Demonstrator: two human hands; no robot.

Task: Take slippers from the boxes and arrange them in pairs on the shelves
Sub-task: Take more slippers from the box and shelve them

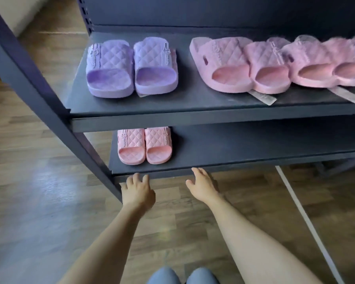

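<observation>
A wooden floor (39,191) fills the view from six to nine o'clock, and a dark metal rack (29,78) rises over it toward twelve. Its upper shelf (172,103) carries three pairs of slippers, toes toward the back: two large pink pairs, one (240,66) at about one o'clock and the other (326,64) at two o'clock, pressed close and overlapping, and a purple quilted pair (131,68) at eleven o'clock, its two slippers touching side by side. The lower shelf (244,148) holds a small pink quilted pair (145,146) near the centre, at its left end. Both hands reach from six o'clock to that shelf's front lip, the left hand (137,191) just below the small pair, the right hand (202,184) beside it; both are empty, fingers loosely spread. Grey tags (262,98) stick out from under the large pink pairs.
</observation>
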